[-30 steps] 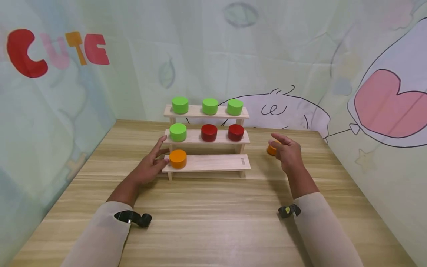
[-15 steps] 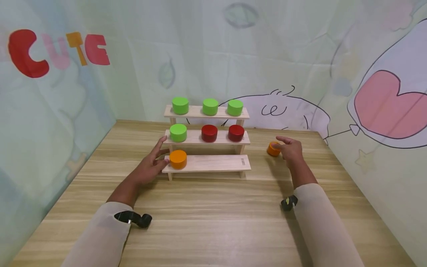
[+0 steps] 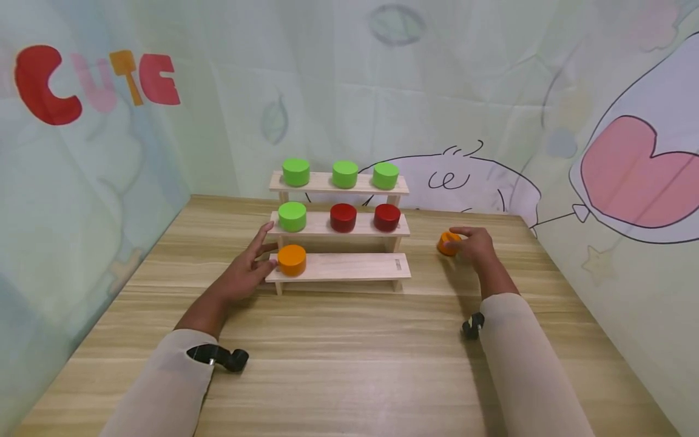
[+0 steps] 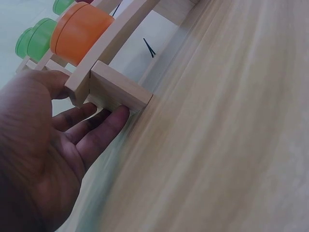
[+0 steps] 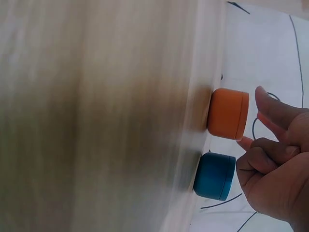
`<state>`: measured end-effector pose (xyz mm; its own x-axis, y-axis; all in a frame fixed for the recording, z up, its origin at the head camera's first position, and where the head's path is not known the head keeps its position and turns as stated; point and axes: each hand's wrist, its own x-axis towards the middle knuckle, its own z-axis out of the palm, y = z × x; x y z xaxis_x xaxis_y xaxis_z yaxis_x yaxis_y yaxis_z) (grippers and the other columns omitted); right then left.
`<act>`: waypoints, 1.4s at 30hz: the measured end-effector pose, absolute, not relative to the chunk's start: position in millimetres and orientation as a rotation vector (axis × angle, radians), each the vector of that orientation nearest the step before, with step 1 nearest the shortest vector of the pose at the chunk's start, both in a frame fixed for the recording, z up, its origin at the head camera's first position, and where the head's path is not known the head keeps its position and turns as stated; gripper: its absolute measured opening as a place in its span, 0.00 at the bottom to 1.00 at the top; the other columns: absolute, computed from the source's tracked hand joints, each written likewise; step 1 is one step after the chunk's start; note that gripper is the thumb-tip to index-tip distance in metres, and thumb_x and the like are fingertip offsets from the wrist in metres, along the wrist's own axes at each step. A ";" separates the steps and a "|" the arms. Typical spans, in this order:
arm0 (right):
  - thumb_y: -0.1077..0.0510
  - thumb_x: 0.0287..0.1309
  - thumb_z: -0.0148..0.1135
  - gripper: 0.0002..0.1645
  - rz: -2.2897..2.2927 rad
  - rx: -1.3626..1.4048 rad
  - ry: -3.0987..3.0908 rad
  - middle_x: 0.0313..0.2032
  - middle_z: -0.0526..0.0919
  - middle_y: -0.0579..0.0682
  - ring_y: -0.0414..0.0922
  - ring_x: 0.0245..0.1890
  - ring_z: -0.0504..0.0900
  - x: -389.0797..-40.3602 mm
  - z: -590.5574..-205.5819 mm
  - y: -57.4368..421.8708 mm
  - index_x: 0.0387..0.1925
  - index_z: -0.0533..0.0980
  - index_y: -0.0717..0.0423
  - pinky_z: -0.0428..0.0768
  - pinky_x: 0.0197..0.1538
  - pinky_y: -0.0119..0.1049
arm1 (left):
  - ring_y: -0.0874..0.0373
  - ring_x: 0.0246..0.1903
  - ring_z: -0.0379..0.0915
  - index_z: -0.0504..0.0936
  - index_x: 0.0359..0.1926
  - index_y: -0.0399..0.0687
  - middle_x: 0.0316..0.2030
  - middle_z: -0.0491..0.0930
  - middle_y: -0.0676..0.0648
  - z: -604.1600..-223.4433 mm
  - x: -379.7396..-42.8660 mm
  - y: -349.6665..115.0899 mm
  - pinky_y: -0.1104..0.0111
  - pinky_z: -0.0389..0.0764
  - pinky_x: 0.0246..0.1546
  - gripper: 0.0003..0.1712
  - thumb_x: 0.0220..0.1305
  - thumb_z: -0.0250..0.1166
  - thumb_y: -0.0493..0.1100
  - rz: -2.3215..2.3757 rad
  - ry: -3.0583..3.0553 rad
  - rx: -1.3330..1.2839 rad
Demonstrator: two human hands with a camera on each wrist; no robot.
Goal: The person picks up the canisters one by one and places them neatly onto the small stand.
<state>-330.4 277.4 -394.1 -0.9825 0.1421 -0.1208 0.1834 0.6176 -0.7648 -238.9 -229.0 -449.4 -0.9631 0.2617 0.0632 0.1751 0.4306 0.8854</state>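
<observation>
The three-tier wooden rack stands mid-table. My left hand grips its left end, the thumb at the end of the lowest shelf and the fingers below against the leg, as the left wrist view shows. Beside that thumb sits an orange lidded round pot. My right hand is at a second orange pot on the table to the right. Thumb and index finger reach out around its lid without closing on it; the other fingers are bent. A blue pot stands next to it, hidden in the head view.
Several green pots line the top shelf. On the middle shelf are a green pot and two red pots. Printed cloth walls rise behind the table and along both sides.
My right hand has shifted slightly right and lowered beside the orange pot, which stays nearly in place. The left hand and the rack have not moved.
</observation>
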 end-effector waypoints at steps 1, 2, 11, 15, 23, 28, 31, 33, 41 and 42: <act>0.58 0.58 0.70 0.32 -1.297 0.282 2.780 0.72 0.64 0.60 0.57 0.72 0.62 -331.2 -394.7 277.9 0.65 0.74 0.54 0.62 0.73 0.50 | 0.32 0.61 0.72 0.33 0.73 0.92 0.75 0.55 0.34 -447.0 -237.5 -228.2 0.62 0.80 0.45 0.46 0.76 0.52 0.46 1.585 2.584 0.397; 0.57 0.58 0.70 0.32 -1.268 0.285 2.779 0.72 0.64 0.61 0.58 0.71 0.63 -331.8 -395.4 278.2 0.65 0.74 0.54 0.62 0.73 0.50 | 0.32 0.62 0.72 0.32 0.73 0.91 0.75 0.54 0.34 -444.1 -235.9 -227.1 0.61 0.80 0.45 0.46 0.76 0.52 0.45 1.584 2.582 0.396; 0.56 0.60 0.69 0.28 -1.120 0.268 2.810 0.73 0.63 0.62 0.60 0.73 0.60 -334.5 -399.5 281.3 0.62 0.77 0.53 0.60 0.74 0.53 | 0.31 0.62 0.71 0.32 0.77 0.79 0.75 0.55 0.32 -414.5 -219.8 -218.2 0.61 0.80 0.46 0.46 0.76 0.52 0.44 1.529 2.587 0.366; 0.54 0.60 0.68 0.27 -1.080 0.242 2.825 0.72 0.65 0.62 0.61 0.72 0.62 -335.5 -398.6 279.8 0.61 0.78 0.51 0.62 0.73 0.53 | 0.30 0.62 0.71 0.32 0.77 0.81 0.75 0.55 0.33 -413.7 -220.3 -218.9 0.61 0.81 0.46 0.46 0.76 0.52 0.44 1.533 2.585 0.366; 0.52 0.61 0.68 0.26 -0.948 0.159 2.887 0.69 0.69 0.62 0.60 0.66 0.69 -337.9 -399.9 276.9 0.60 0.79 0.50 0.69 0.67 0.51 | 0.30 0.63 0.70 0.32 0.77 0.80 0.75 0.55 0.32 -419.7 -222.8 -221.1 0.58 0.82 0.48 0.46 0.76 0.52 0.44 1.535 2.578 0.362; 0.49 0.60 0.69 0.26 -0.866 0.110 2.948 0.68 0.72 0.61 0.57 0.59 0.72 -338.4 -400.6 274.9 0.59 0.80 0.49 0.72 0.57 0.47 | 0.30 0.62 0.70 0.32 0.77 0.80 0.75 0.55 0.33 -419.9 -222.0 -221.0 0.57 0.81 0.49 0.46 0.76 0.52 0.44 1.541 2.576 0.363; 0.48 0.60 0.68 0.25 -0.793 0.043 3.010 0.66 0.73 0.62 0.60 0.61 0.72 -337.7 -400.1 272.9 0.58 0.80 0.50 0.73 0.58 0.51 | 0.30 0.62 0.71 0.32 0.77 0.80 0.75 0.55 0.32 -420.5 -221.8 -221.1 0.58 0.81 0.48 0.46 0.76 0.52 0.45 1.549 2.572 0.366; 0.49 0.60 0.68 0.24 -0.753 -0.015 3.057 0.65 0.74 0.63 0.62 0.62 0.72 -336.5 -398.7 270.8 0.57 0.81 0.51 0.73 0.59 0.53 | 0.30 0.62 0.71 0.32 0.77 0.80 0.75 0.55 0.32 -421.5 -222.0 -221.4 0.58 0.81 0.48 0.46 0.76 0.52 0.45 1.553 2.572 0.373; 0.51 0.62 0.66 0.22 -0.765 -0.001 3.173 0.57 0.81 0.64 0.61 0.54 0.79 -330.1 -393.0 265.7 0.56 0.82 0.52 0.76 0.48 0.48 | 0.30 0.60 0.72 0.32 0.77 0.81 0.74 0.55 0.32 -422.6 -221.5 -220.5 0.57 0.82 0.47 0.46 0.75 0.53 0.45 1.552 2.584 0.377; 0.51 0.63 0.65 0.22 -0.778 0.008 3.179 0.57 0.81 0.64 0.61 0.53 0.79 -329.5 -392.6 265.8 0.56 0.82 0.52 0.76 0.46 0.47 | 0.30 0.60 0.73 0.32 0.77 0.81 0.74 0.55 0.32 -422.6 -221.6 -220.4 0.57 0.82 0.47 0.46 0.75 0.53 0.45 1.549 2.587 0.377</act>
